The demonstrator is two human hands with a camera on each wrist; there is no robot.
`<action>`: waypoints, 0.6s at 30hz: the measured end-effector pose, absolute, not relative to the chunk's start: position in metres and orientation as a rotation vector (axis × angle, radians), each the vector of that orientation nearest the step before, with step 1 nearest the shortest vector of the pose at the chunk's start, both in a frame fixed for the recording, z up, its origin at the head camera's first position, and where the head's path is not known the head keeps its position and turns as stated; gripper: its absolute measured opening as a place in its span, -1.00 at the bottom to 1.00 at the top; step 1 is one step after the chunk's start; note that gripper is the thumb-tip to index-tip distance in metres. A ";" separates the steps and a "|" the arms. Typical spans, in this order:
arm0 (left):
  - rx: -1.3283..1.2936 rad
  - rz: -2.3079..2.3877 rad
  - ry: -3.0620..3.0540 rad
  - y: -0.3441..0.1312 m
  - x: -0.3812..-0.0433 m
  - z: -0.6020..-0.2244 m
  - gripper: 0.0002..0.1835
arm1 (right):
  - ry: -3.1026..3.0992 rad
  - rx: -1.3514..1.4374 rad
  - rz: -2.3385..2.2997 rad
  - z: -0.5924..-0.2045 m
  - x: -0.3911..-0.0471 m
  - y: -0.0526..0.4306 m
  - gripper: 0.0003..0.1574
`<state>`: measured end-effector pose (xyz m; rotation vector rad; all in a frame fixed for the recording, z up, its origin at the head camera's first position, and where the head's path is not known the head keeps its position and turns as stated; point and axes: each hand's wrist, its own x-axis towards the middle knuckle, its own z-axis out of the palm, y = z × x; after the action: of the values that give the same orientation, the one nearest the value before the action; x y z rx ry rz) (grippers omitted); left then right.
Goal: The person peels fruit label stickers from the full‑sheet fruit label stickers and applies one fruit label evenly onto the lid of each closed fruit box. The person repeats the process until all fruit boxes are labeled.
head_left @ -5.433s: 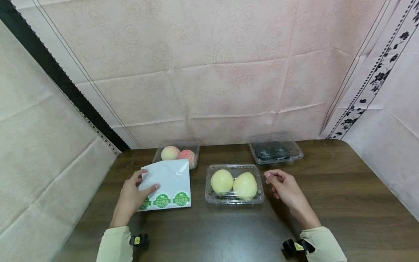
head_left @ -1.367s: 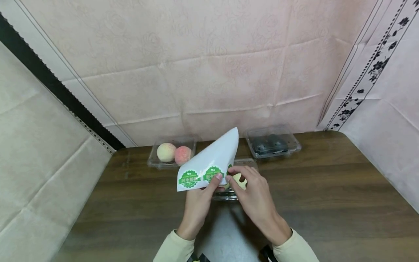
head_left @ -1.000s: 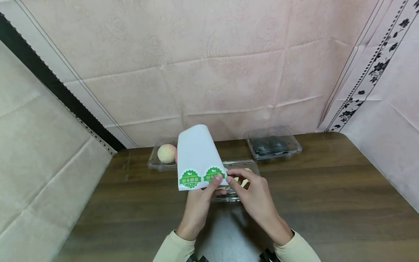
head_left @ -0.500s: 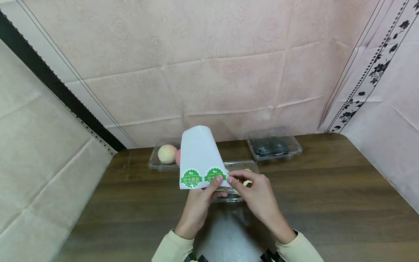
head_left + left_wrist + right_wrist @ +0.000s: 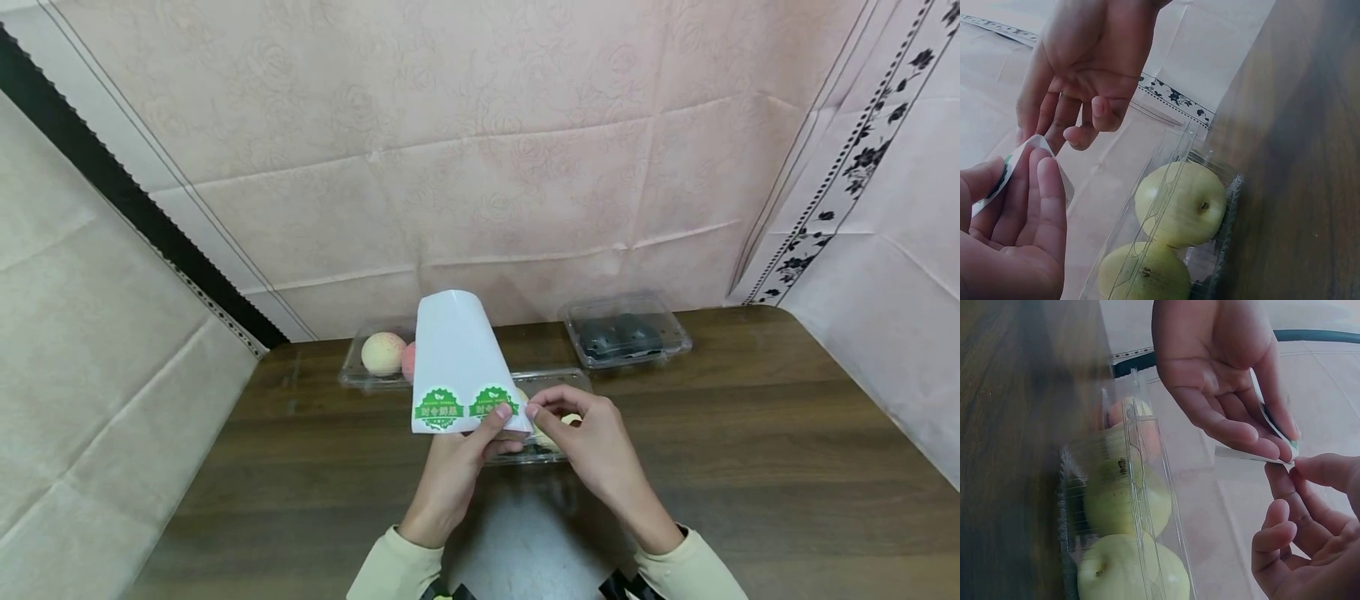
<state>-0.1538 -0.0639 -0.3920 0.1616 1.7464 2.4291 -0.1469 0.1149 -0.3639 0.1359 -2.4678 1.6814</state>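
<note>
A white sheet of stickers with green round labels stands bent upward in my left hand, thumb on the front and fingers behind. My right hand pinches at the sheet's lower right corner with thumb and index finger. In the left wrist view the sheet's edge is folded over the left fingertips. The right wrist view has the right thumb and index finger meeting at that edge. Behind and below the hands sits a clear plastic box with two yellow-green pears, partly hidden by the hands and sheet.
At the back left is a clear box with peaches, partly covered by the sheet. A lidded clear box of dark fruit stands at the back right. The wooden table ends at a cloth-covered wall.
Since the oldest frame, the sheet was lifted from the left and brought over the pear box, and the right hand came to its corner. Lately the right fingertips shifted slightly rightward.
</note>
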 end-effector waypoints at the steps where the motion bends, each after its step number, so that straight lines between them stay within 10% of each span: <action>1: 0.163 2.429 1.743 -0.064 -0.154 -0.392 -0.54 | -2.470 0.140 1.673 -0.364 -0.147 0.115 -0.95; 18: 0.161 2.418 1.757 -0.067 -0.155 -0.395 -0.53 | -2.497 0.146 1.612 -0.360 -0.148 0.125 -0.93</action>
<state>-0.1550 -0.0669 -0.3946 0.1609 1.7572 2.4182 -0.1483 0.1247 -0.3599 0.1460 -2.4974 1.6120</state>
